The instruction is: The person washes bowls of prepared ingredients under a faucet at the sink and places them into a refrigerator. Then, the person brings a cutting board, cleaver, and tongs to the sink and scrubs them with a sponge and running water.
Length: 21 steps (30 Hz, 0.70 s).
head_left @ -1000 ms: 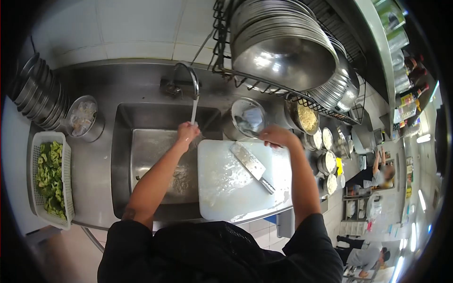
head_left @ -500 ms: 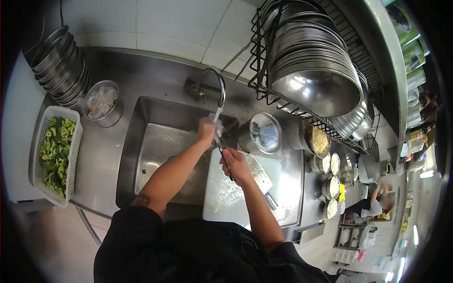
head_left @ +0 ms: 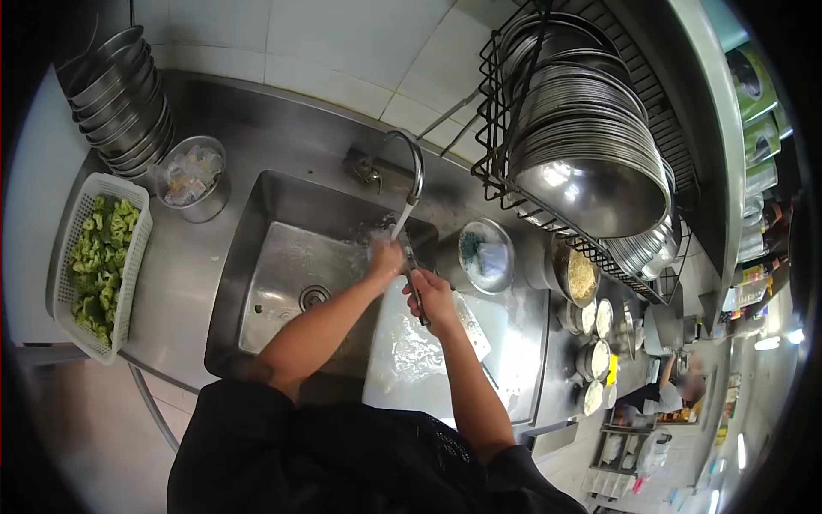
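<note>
Under the running tap [head_left: 417, 163], my left hand [head_left: 387, 257] is in the water stream, right against the far end of a slim utensil. Splash and motion blur hide its fingers. My right hand [head_left: 432, 301] is closed around the black handle of that utensil, which looks like a knife [head_left: 414, 287]; its blade is mostly hidden by water and my left hand. Below my hands lies a wet white cutting board [head_left: 402, 360], overlapping the right side of the steel sink [head_left: 282, 283]. A broad-bladed cleaver [head_left: 473, 330] rests on the board, partly behind my right forearm.
A white basket [head_left: 128, 283] of broccoli stands left, near a steel pot [head_left: 210, 206] of wrapped pieces and stacked pots [head_left: 128, 111]. Right of the sink is a steel pot [head_left: 505, 265]. A wire rack [head_left: 488, 163] of bowls overhangs the counter. Another person [head_left: 659, 396] is far right.
My left hand has moved down and slightly right, lower in the stream. My right hand stays on the handle. The view has shifted a little, and more of the sink drain shows.
</note>
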Motion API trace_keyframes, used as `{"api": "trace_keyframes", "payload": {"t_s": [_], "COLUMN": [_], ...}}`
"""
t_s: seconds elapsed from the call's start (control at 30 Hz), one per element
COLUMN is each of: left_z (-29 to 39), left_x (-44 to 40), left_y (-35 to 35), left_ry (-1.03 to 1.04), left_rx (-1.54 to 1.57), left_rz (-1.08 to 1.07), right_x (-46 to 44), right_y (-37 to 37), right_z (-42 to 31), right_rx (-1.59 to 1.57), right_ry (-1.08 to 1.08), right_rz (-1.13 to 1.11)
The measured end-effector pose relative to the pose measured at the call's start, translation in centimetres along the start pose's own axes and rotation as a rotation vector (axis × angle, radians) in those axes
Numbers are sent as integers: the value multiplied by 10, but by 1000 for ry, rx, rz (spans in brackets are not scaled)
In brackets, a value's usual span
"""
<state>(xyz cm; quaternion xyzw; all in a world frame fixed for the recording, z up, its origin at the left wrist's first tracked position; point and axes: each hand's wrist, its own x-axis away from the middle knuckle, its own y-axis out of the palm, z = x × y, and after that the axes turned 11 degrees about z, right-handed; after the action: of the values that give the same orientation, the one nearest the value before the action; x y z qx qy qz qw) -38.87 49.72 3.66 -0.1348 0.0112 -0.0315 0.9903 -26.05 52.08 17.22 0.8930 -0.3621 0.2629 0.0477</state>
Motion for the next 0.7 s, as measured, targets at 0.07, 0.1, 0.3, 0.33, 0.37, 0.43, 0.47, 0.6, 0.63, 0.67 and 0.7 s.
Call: {"api": "trace_keyframes", "payload": {"t_s": [0.07,0.1,0.3,0.33,0.37,0.43,0.47,0.6,0.63,0.67,0.7], "left_z": [2,6,34,32,30,33,48,44,26,23,20], "left_x": [12,10,0,7,14,6,0,-17,-12,-9,-6], "left_y": [-8,-21,-31,-27,-24,-16,-19,-18,-4,-3,-3], "left_ry": [-438,-557,-611,-588,-391,-518,-649,-259,-88,-83,-17], "left_rx": [396,504,579,504,428,542,657,199,9,10,-41], "left_rz": [-289,-391,-197,-241,-301,-255,-199,-174,-44,-45,-81], "right_x": [-6,-5,-2,-7,-15,-13,3,33,34,31,27], "right_y": [-4,-7,5,4,3,-1,1,10,10,9,6], "right_z": [1,2,4,9,17,20,14,17,14,13,12], "right_rx": [-17,26,136,127,440,766,908,1113,1114,1111,1152], "right_ry": [2,-11,-86,-87,-537,-987,-887,-662,-657,-659,-655], "right_rz": [-14,-37,9,12,136,266,308,345,340,345,333]}}
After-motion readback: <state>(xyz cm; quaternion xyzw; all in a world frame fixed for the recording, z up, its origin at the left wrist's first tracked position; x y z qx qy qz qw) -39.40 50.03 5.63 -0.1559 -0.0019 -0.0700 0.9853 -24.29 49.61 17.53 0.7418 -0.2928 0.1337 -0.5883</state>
